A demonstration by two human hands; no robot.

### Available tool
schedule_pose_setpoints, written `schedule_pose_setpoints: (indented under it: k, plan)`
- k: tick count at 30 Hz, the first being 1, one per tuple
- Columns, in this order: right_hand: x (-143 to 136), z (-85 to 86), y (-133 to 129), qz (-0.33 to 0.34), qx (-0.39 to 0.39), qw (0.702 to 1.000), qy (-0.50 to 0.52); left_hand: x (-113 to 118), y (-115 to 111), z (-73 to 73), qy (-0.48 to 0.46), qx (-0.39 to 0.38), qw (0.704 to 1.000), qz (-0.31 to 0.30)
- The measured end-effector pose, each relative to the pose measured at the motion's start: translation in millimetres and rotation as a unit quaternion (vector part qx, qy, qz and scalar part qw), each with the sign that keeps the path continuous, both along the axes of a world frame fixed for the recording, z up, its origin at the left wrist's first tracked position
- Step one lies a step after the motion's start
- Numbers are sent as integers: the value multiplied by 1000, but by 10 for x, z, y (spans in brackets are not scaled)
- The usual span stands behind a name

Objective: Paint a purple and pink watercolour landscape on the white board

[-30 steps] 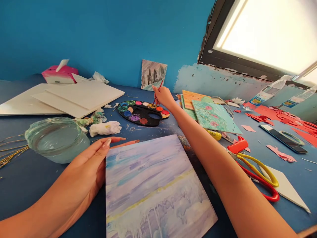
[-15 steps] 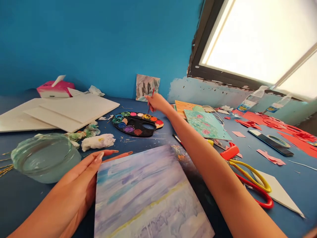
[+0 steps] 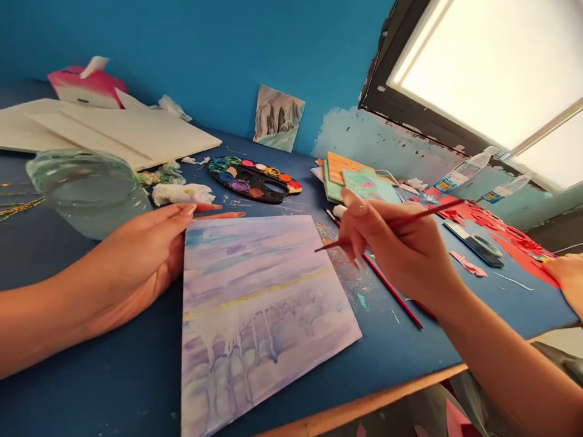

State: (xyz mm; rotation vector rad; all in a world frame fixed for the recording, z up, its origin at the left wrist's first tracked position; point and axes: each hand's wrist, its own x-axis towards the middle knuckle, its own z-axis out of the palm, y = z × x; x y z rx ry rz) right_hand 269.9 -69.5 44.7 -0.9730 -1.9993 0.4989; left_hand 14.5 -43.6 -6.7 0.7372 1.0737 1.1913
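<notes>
My left hand (image 3: 141,261) grips the upper left edge of a square painted canvas (image 3: 259,279), thumb in front and fingers behind. Lilac and blue streaks, a yellow line and pale drips cover its surface. In my right hand (image 3: 401,252) is a thin red paintbrush (image 3: 437,210), its tip at the canvas's right side; contact cannot be made out. Beyond the canvas lies a black paint palette (image 3: 246,187) with several coloured wells. A glass bowl of cloudy water (image 3: 91,191) stands by my left hand. More red-handled brushes (image 3: 396,297) lie under my right hand.
Back left are white boards (image 3: 136,133), a pink tissue box (image 3: 86,88) and crumpled tissue (image 3: 182,194). A small painting (image 3: 279,118) leans on the wall. Right are a phone (image 3: 473,243), red paper (image 3: 514,240), bottles (image 3: 464,170) and another person's hand (image 3: 565,273). The table edge (image 3: 364,400) runs in front.
My right hand has come back from over the palette to the canvas's right side with the paintbrush. The view has tilted down, and another person's hand shows at the right.
</notes>
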Motion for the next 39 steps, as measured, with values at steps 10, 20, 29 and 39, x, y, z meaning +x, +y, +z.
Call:
schedule_pose_setpoints:
  k: [10,20,29,39]
  plan:
    - [30,-352,-53,34,-20,982,184,3,16,-10,67,-8,997,32]
    - [64,-392,-15,-25,-114,972,206,-72,23,-62,67,-21,997,11]
    - [95,-285,-46,-11,-147,956,253,-146,74,-165,93,4,996,11]
    - [30,-343,-90,-42,-140,966,215,-14,-28,25,92,-20,995,15]
